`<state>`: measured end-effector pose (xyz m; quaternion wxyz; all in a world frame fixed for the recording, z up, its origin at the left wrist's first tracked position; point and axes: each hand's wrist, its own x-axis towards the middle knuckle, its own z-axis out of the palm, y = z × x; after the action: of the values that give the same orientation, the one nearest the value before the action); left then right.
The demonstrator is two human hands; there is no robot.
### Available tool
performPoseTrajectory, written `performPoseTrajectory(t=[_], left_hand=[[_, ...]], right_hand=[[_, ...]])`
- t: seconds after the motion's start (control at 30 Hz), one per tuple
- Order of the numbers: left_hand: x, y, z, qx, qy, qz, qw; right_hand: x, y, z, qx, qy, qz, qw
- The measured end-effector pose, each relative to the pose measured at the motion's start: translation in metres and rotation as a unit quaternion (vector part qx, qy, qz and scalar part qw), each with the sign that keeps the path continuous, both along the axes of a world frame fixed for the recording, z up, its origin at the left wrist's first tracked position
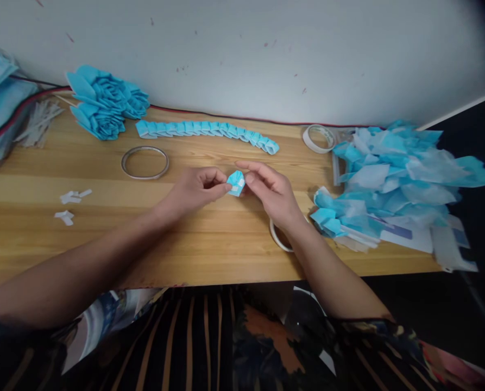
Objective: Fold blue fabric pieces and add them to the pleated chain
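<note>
A small folded blue paper piece [236,182] is pinched between both hands above the middle of the wooden table [209,244]. My left hand [197,190] grips its left side with curled fingers. My right hand [269,187] holds its right side between thumb and fingers. Behind the hands lies a long chain of folded blue paper pieces [205,131]. A blue paper flower [104,103] sits at the back left.
A tape ring [144,162] lies left of the hands, a white tape roll [319,137] at the back right, another roll [278,236] under my right wrist. A heap of blue and white paper sheets [392,179] fills the right. White scraps [73,198] lie left.
</note>
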<state>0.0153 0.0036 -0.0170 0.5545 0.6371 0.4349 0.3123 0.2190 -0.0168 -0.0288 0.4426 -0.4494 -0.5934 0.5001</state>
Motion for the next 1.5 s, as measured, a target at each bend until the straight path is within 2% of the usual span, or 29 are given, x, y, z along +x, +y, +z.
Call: performPoseTrajectory(t=[0.17, 0.3, 0.4, 0.7, 0.87, 0.93, 1.07, 1.33, 1.5], left_hand=[[-0.002, 0.002, -0.004, 0.008, -0.011, 0.018, 1.000], [-0.001, 0.002, -0.005, 0.010, -0.017, 0.007, 1.000], [0.000, 0.001, -0.005, 0.005, -0.018, -0.005, 1.000], [-0.002, 0.004, -0.009, -0.032, -0.041, 0.002, 0.999], [-0.004, 0.006, -0.010, -0.022, -0.048, 0.009, 0.999], [-0.004, 0.006, -0.010, -0.014, -0.047, 0.017, 0.999], [-0.003, 0.005, -0.009, 0.006, -0.019, 0.011, 1.000], [-0.003, 0.002, 0.000, 0.011, -0.014, -0.013, 1.000], [0.000, 0.001, -0.001, 0.001, 0.003, -0.031, 1.000]], right_hand=[[0.000, 0.001, 0.000, -0.028, 0.024, 0.012, 0.999], [-0.001, 0.001, 0.000, -0.013, -0.021, 0.041, 0.999], [-0.001, 0.001, -0.002, 0.000, -0.041, 0.038, 0.998], [-0.005, -0.001, 0.000, 0.016, -0.051, 0.038, 0.998], [-0.002, -0.002, 0.005, -0.007, -0.033, 0.071, 0.997], [0.000, -0.002, 0.008, -0.017, -0.018, 0.058, 0.998], [0.003, 0.000, 0.011, -0.028, -0.020, -0.012, 0.999], [-0.002, 0.001, 0.009, 0.016, -0.067, -0.018, 0.997], [-0.003, 0.000, 0.009, 0.024, -0.081, -0.029, 0.996]])
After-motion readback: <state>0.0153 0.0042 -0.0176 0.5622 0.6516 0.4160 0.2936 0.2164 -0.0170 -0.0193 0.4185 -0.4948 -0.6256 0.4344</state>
